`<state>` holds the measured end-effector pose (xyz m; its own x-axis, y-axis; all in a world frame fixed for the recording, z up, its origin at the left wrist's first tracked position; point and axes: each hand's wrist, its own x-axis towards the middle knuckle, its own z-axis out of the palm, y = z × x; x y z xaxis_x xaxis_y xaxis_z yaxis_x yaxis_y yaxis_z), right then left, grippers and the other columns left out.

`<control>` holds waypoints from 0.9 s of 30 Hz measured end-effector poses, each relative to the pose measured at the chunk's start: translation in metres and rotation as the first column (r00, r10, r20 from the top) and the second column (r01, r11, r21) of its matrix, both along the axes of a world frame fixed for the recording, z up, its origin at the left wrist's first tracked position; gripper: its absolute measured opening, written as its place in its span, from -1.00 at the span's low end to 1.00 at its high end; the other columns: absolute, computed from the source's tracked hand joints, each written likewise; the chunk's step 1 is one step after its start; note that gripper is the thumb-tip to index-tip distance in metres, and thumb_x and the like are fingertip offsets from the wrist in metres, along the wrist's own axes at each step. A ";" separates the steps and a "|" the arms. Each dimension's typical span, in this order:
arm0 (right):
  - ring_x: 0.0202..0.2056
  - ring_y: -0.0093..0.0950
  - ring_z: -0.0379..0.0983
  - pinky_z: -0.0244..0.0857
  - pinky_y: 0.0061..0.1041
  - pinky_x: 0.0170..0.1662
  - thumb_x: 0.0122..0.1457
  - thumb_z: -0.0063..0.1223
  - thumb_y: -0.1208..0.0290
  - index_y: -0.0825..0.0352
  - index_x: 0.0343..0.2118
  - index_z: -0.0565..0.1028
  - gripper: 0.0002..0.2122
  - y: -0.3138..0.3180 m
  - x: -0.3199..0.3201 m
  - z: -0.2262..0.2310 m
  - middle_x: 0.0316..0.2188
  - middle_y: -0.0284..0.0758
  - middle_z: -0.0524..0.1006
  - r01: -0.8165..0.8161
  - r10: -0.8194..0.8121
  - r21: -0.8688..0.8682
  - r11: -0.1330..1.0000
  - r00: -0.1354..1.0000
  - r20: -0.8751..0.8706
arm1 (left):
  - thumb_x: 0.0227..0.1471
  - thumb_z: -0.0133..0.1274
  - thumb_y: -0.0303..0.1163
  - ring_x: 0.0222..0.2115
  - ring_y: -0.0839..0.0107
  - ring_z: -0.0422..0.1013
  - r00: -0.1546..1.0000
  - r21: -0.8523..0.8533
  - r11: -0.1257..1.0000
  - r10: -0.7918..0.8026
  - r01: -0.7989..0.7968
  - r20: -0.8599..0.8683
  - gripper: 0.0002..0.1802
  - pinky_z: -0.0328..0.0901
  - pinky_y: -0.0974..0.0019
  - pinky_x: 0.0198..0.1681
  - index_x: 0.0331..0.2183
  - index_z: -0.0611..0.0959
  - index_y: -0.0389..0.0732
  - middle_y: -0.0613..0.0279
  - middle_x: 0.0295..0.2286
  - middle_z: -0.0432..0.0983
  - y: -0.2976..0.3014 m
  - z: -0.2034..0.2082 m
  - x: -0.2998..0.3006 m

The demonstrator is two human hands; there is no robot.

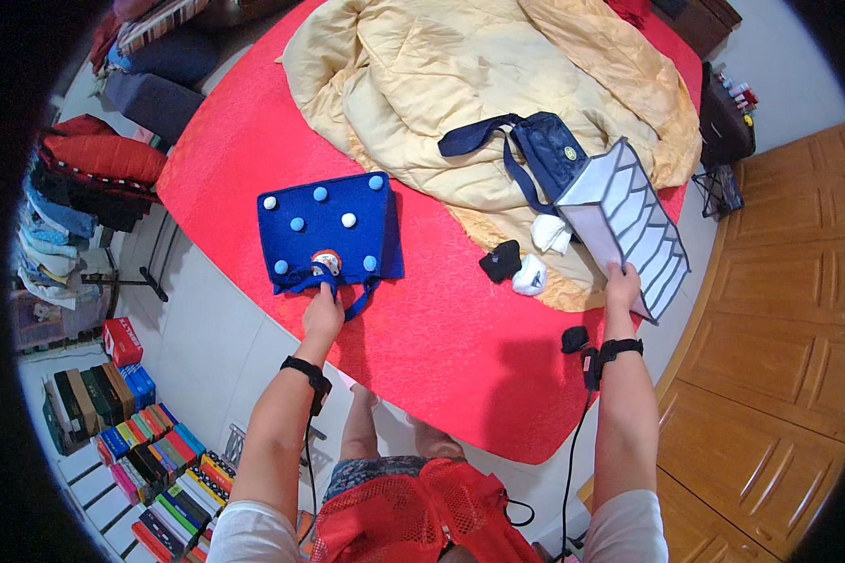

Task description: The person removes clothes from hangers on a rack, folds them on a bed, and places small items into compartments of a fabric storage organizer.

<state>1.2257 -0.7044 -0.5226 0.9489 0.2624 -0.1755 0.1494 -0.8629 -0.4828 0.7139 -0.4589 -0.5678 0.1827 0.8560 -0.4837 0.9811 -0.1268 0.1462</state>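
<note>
My left hand (322,312) is closed around the strap of a blue felt tote bag (327,246), which lies on the red bedsheet (432,361) to my left, its strap side toward me. Light-blue and white pompoms dot its face, with a small round figure patch (orange and white) just beyond my fingers. My right hand (622,284) grasps the near edge of a white compartment organizer (622,208) with dark piping; it stands tilted at the right side of the bed, though I cannot tell from this angle whether it rests there or is lifted clear.

Just beyond the organizer, a navy shoulder bag (546,150) lies on the rumpled pale-yellow comforter (413,80), its strap looping to the left. Between my hands, nearer the right one, sit a black bundle of cloth (500,261) and two white bundles (530,275).

Farther out, a wooden wardrobe (770,366) fills the right side; to the left are piled clothes (54,239) and, lower down, rows of books (164,460).
</note>
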 end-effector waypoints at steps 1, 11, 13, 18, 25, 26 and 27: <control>-0.15 -0.07 0.43 0.28 -0.22 -0.05 0.06 0.13 0.19 0.45 -0.25 0.55 -0.64 0.004 -0.006 0.002 -0.17 0.02 0.49 0.034 -0.039 0.047 0.998 0.991 0.126 | 0.12 -0.03 -0.28 -0.35 -0.11 0.53 0.995 0.097 0.995 -0.011 0.002 0.094 -0.49 0.38 -0.14 -0.32 0.07 0.29 -0.20 -0.18 -0.34 0.57 0.002 -0.007 -0.013; -0.14 -0.20 0.37 0.23 -0.32 -0.02 0.18 0.11 0.35 0.51 -0.26 0.50 -0.74 0.102 -0.125 0.085 -0.24 -0.11 0.43 -0.294 0.056 0.331 0.897 0.817 0.574 | 0.11 -0.19 -0.68 -0.65 0.43 0.46 0.370 -0.130 0.953 0.229 -0.274 0.900 -0.04 0.41 0.36 -0.55 0.32 -0.31 0.10 -0.23 0.19 0.11 0.106 0.079 -0.063; -0.14 -0.19 0.37 0.23 -0.33 -0.01 0.18 0.12 0.34 0.54 -0.25 0.50 -0.71 0.132 -0.162 0.095 -0.22 -0.10 0.43 -0.296 0.092 0.343 0.892 0.860 0.502 | 0.10 -0.21 -0.71 -0.65 0.45 0.45 0.308 -0.149 0.943 0.242 -0.298 0.920 -0.02 0.41 0.40 -0.55 0.32 -0.33 0.12 -0.23 0.26 -0.05 0.133 0.103 -0.079; -0.31 -0.14 0.48 0.32 -0.28 -0.18 0.16 0.12 0.34 0.46 -0.34 0.56 -0.77 0.202 -0.275 0.112 -0.40 -0.07 0.54 -0.373 0.204 0.405 0.835 0.892 0.402 | 0.12 -0.16 -0.67 -0.63 0.40 0.48 0.290 -0.018 0.891 0.166 -0.453 0.943 -0.01 0.45 0.36 -0.53 0.32 -0.33 0.16 -0.22 0.22 0.00 0.194 0.123 -0.153; -0.23 0.00 0.50 0.36 -0.21 -0.16 0.17 0.08 0.37 0.34 0.00 0.43 -0.65 0.292 -0.416 0.089 -0.17 0.06 0.50 -0.661 0.669 0.418 0.623 0.727 0.152 | 0.06 -0.24 -0.74 -0.50 0.39 0.50 0.293 -0.069 0.886 0.224 -0.459 0.930 0.01 0.45 0.40 -0.48 0.32 -0.37 0.13 -0.17 0.29 -0.14 0.224 0.124 -0.239; -0.15 0.01 0.49 0.37 -0.25 -0.09 0.15 0.09 0.40 0.34 0.12 0.34 -0.55 0.301 -0.430 0.086 -0.05 0.09 0.46 -0.670 0.730 0.543 0.505 0.668 0.146 | 0.04 -0.24 -0.75 -0.51 0.39 0.50 0.289 -0.103 0.873 0.266 -0.476 0.919 0.03 0.44 0.40 -0.49 0.32 -0.36 0.15 -0.14 0.29 -0.14 0.222 0.122 -0.238; 0.02 0.00 0.39 0.31 -0.29 0.06 0.14 0.11 0.44 0.37 0.22 0.20 -0.43 0.309 -0.447 0.092 0.14 0.08 0.31 -0.624 0.823 0.620 0.476 0.564 -0.065 | 0.04 -0.24 -0.75 -0.51 0.39 0.50 0.311 -0.113 0.873 0.286 -0.475 0.906 0.03 0.44 0.40 -0.49 0.32 -0.36 0.16 -0.13 0.30 -0.14 0.217 0.123 -0.250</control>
<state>0.7787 -0.3956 -0.4310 0.2765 0.9603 -0.0363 0.3611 -0.1388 -0.9221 0.4642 -0.2416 -0.4449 0.0479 0.9907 -0.1277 0.2450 0.1123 0.9630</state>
